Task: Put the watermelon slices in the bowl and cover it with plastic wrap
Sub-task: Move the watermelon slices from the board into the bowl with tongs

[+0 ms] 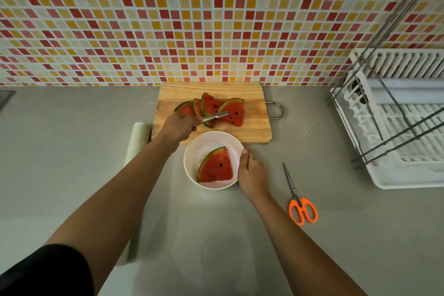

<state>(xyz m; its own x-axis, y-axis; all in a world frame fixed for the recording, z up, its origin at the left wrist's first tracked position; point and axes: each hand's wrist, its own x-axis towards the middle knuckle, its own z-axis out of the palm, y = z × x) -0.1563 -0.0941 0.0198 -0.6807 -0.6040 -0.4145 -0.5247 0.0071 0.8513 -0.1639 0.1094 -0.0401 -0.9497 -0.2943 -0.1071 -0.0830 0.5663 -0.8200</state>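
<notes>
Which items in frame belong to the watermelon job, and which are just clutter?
In the job:
- left hand, gripping serrated metal utensil
- watermelon slices on cutting board
- bowl with one slice inside, right hand holding its rim
- plastic wrap roll

Lying about:
- orange scissors, untouched
- dish rack

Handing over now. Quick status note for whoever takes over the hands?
Left hand grips a serrated metal utensil, its tip over the watermelon slices on the wooden cutting board.
Right hand holds the rim of the round white bowl.
Done: one red watermelon slice lies in the bowl.
To do: move the remaining slices, then cover with wrap from the white plastic wrap roll beside the board's left edge.
</notes>
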